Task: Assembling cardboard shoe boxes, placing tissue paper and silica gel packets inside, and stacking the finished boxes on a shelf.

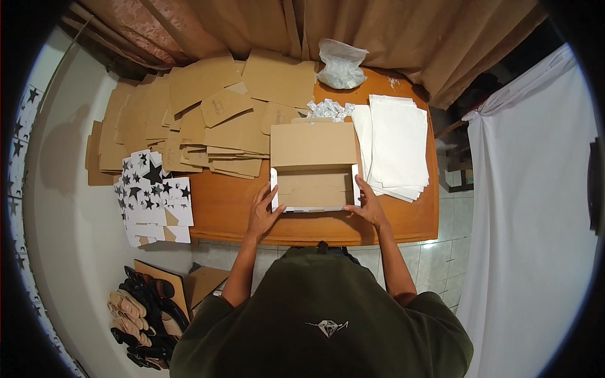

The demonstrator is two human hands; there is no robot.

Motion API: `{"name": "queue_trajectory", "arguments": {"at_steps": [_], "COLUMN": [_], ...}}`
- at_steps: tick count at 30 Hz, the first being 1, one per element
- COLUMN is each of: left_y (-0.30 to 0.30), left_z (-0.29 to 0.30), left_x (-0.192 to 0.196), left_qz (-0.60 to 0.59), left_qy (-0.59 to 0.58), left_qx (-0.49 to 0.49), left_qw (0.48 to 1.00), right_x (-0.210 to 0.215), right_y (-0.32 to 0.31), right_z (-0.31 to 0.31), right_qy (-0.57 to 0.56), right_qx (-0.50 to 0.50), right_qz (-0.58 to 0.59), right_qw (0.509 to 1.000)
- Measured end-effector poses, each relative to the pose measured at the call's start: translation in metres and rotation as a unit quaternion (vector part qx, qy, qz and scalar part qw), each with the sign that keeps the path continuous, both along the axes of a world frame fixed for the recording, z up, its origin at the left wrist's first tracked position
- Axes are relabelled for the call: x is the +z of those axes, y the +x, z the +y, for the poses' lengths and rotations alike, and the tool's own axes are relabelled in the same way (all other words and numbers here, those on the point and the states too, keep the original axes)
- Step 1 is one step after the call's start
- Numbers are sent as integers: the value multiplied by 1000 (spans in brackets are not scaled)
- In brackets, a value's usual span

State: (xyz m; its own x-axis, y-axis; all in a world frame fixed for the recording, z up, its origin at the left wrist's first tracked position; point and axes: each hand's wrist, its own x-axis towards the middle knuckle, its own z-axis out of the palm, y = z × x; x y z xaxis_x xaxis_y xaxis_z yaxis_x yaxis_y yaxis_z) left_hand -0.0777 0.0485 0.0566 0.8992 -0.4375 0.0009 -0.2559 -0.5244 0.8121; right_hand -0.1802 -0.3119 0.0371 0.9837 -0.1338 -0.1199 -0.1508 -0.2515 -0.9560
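Note:
An open cardboard box (314,181), brown inside and white on its outer sides, sits near the table's front edge. Its lid (312,145) is raised on the far side, and its inside shows bare brown board. My left hand (265,213) grips the left front corner, thumb along the front wall. At the opposite corner, my right hand (367,206) holds the right side with its fingers on the outer wall. Beyond the lid lies a small heap of white sachets (330,109). A stack of white paper sheets (398,148) lies to the right of the box.
Flat brown cardboard pieces (214,135) cover the left and back of the wooden table (409,220). Star-printed white card pieces (154,198) overhang its left edge. A clear plastic bag (341,66) stands at the back. Several shoes (148,318) lie lower left; a white cloth (523,208) hangs right.

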Motion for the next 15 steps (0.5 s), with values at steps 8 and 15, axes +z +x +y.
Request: {"name": "queue_trajectory", "arguments": {"at_steps": [8, 15], "left_y": [-17, -23], "left_z": [-15, -14], "left_x": [-15, -15], "left_qz": [-158, -174], "left_qy": [278, 322], "left_qx": [25, 16], "left_qw": [947, 930], "right_x": [12, -3], "right_y": [0, -5], "right_z": [9, 9], "right_qy": [-215, -265], "right_qx": [28, 45], "right_qz": [-6, -34], "right_qw": [976, 962]}}
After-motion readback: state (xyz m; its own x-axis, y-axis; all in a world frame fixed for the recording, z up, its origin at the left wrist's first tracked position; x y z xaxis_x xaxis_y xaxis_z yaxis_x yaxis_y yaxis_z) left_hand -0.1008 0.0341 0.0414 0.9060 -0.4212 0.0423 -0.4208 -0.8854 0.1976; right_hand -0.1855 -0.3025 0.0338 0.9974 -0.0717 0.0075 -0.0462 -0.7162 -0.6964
